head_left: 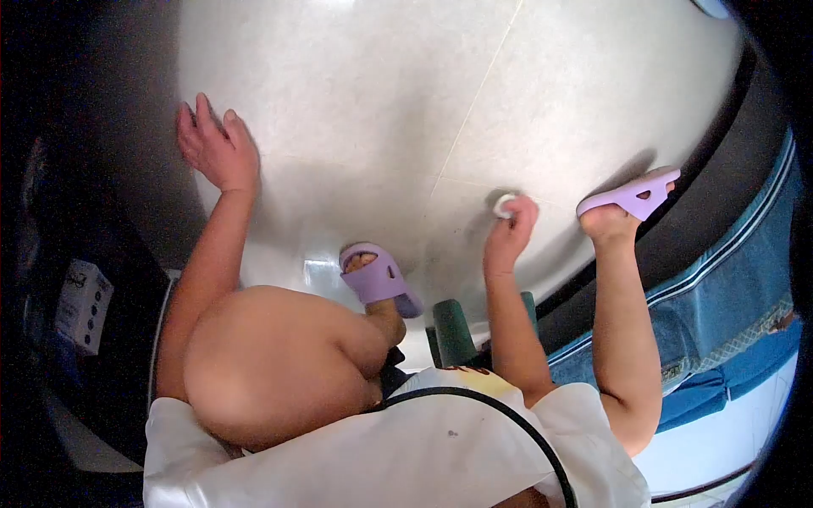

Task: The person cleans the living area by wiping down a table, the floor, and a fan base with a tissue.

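Observation:
My left hand is at the left, its fingers spread, over the edge between the pale floor and a dark area. It appears to hold nothing; whether it touches a surface I cannot tell. My right hand is low over the floor, its fingers closed on a small white round object. That object looks ring-like, but its exact kind is unclear. A lilac slipper on one foot lies between the hands. Another lilac slipper, on the other foot, is right of my right hand.
Dark green legs, perhaps of a stool, stand beneath me. A white box with printing sits in the dark area at left. Blue fabric hangs along the right, above a dark strip. A black cord crosses my white shirt.

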`<action>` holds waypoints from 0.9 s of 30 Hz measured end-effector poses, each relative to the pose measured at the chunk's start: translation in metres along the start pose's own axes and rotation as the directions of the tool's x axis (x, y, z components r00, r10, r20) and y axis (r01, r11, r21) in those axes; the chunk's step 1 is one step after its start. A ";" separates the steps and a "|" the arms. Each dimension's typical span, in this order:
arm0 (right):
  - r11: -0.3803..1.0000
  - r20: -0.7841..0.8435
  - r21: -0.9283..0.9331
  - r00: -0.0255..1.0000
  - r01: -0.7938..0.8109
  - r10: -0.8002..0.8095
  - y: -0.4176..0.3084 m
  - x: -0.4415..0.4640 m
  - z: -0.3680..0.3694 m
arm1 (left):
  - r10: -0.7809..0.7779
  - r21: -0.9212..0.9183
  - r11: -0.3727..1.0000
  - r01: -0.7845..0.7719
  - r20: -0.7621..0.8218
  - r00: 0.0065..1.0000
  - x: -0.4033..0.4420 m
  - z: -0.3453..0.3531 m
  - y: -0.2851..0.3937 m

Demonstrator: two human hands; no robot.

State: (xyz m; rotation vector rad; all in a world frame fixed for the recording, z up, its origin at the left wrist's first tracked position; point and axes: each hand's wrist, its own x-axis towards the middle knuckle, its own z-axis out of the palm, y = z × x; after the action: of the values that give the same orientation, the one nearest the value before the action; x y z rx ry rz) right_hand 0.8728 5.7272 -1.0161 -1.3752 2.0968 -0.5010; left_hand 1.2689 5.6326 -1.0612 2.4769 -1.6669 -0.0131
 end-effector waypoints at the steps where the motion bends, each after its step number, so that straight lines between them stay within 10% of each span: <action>1: 1.000 -0.002 -0.003 1.000 0.002 -0.002 -0.005 0.001 -0.002 | -0.001 -0.003 1.000 0.001 0.000 1.000 0.000 -0.001 0.001; 7: 0.766 -0.112 0.281 0.773 -0.578 0.624 -0.001 -0.044 -0.006 | 0.008 0.033 0.999 -0.008 -0.007 1.000 -0.001 -0.001 0.002; 18: 0.703 -0.217 0.213 0.668 -0.679 0.711 0.017 -0.080 0.030 | -0.019 -0.006 1.000 0.019 -0.014 1.000 -0.003 0.003 -0.004; 20: 0.520 -0.063 0.480 0.564 -0.706 0.824 0.009 -0.081 0.032 | -0.021 -0.007 1.000 0.020 -0.018 1.000 -0.002 0.003 -0.003; 27: 0.367 0.010 0.574 0.455 -0.732 0.891 -0.038 -0.079 0.056 | -0.015 -0.028 1.000 0.015 -0.015 1.000 0.001 0.001 -0.001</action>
State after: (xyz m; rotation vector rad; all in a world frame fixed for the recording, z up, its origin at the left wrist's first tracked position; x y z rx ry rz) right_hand 0.9591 5.7842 -1.0157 0.2000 2.3174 -0.7563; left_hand 1.2695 5.6321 -1.0622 2.4629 -1.6312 -0.0188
